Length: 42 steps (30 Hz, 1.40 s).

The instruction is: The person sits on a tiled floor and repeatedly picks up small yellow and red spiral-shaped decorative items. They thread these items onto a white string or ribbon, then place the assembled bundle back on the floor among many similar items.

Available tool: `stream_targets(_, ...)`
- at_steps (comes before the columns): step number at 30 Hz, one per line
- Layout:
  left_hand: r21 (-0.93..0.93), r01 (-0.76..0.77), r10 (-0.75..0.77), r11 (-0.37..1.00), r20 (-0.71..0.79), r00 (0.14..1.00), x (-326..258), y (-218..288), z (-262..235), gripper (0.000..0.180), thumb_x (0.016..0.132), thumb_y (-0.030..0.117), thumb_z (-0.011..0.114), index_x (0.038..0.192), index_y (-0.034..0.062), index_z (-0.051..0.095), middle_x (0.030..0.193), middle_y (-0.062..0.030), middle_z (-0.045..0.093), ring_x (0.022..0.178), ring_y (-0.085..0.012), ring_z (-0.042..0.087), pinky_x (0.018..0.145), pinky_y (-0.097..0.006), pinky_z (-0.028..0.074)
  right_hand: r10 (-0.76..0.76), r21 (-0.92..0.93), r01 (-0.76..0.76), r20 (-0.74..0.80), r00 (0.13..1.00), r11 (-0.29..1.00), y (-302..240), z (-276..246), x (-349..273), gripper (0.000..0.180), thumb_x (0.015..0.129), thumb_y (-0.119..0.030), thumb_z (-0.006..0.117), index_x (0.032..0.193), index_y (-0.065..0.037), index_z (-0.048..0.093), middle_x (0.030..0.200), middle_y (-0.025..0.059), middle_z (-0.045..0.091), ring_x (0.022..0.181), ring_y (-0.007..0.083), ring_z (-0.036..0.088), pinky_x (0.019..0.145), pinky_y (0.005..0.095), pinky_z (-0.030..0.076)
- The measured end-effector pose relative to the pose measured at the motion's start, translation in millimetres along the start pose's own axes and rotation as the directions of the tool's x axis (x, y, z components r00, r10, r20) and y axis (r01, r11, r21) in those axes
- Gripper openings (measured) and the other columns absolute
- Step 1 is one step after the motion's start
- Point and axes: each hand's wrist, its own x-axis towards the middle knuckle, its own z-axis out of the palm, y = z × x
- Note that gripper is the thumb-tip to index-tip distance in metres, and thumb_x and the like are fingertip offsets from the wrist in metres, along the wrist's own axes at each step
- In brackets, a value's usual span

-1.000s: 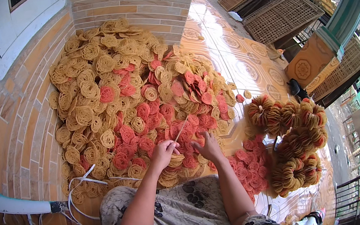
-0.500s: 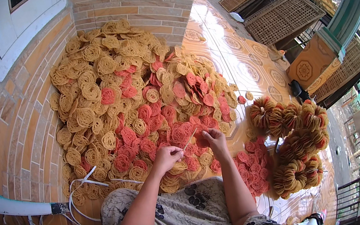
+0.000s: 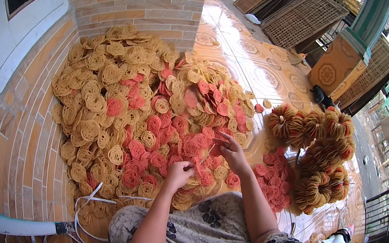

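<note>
My left hand pinches a thin pale strip that slants up toward my other hand. A red lacy cracker appears to hang on the strip beside my left fingertips. My right hand has its thumb and fingers on another round red cracker, close to the strip's far end. Both hands hover over the near edge of a large heap of tan swirled crackers mixed with red ones. Whether the right fingers hold more than one cracker is hard to make out.
Threaded bundles of tan crackers lie on the tiled floor to the right, next to a small red pile. White strips hang by a pale pole at left. A brick wall backs the heap; woven racks stand farther off.
A red cracker now shows on the strip near my left fingers. My right hand has shifted slightly up, its fingers more spread around a red cracker.
</note>
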Motion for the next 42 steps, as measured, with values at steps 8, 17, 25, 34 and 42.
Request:
stream_targets(8,0.029,0.056,-0.058,0.998,0.073,0.996,-4,11,-1,0.021,0.085,0.013,0.067,0.099,-0.0023,0.069,0.078,-0.0041,0.068,0.069,-0.0082,0.058,0.066,-0.027,0.046,-0.116,0.003,0.116,-0.005,0.993,0.993,0,1,4,0.039,0.093,0.007,0.043,0.132,0.003,0.046,0.126,0.0112,0.058,0.105,0.0169,0.060,0.092,0.0315,0.048)
stream_targets(17,-0.148,0.004,-0.018,0.989,-0.091,0.996,0,3,-5,0.017,0.088,0.003,0.059,0.103,-0.0029,0.065,0.084,-0.0029,0.066,0.074,-0.0088,0.058,0.070,-0.025,0.047,-0.240,-0.510,0.175,-0.064,0.969,0.842,16,1,23,0.039,0.090,0.003,0.052,0.128,-0.004,0.053,0.129,0.0126,0.054,0.115,0.0224,0.054,0.096,0.0344,0.045)
stream_targets(25,0.011,0.054,-0.051,0.998,-0.187,0.981,0,3,-30,0.014,0.088,0.008,0.061,0.097,-0.0023,0.065,0.081,-0.0035,0.067,0.069,-0.0102,0.063,0.065,-0.025,0.048,-0.295,-0.981,0.186,0.163,0.942,0.052,41,52,41,0.042,0.075,-0.026,0.076,0.114,-0.018,0.064,0.125,0.0115,0.057,0.115,0.0307,0.053,0.097,0.0421,0.042)
stream_targets(34,0.039,0.086,-0.084,0.996,-0.062,0.995,-1,10,-24,0.017,0.088,0.009,0.063,0.100,-0.0025,0.066,0.084,-0.0031,0.068,0.070,-0.0092,0.063,0.066,-0.026,0.048,0.057,-0.045,-0.067,-0.191,0.980,0.997,29,20,44,0.015,0.091,-0.013,0.065,0.096,0.001,0.064,0.085,0.0003,0.065,0.075,0.0081,0.058,0.071,0.0225,0.046)
stream_targets(42,-0.030,0.104,-0.104,0.994,-0.016,0.994,-4,16,-23,0.016,0.088,0.008,0.062,0.100,-0.0026,0.067,0.083,-0.0019,0.067,0.070,-0.0087,0.060,0.069,-0.025,0.047,0.104,0.111,-0.088,-0.154,0.983,0.990,20,21,41,0.014,0.091,-0.016,0.065,0.098,-0.004,0.065,0.083,-0.0024,0.064,0.071,0.0026,0.054,0.062,0.0177,0.041)
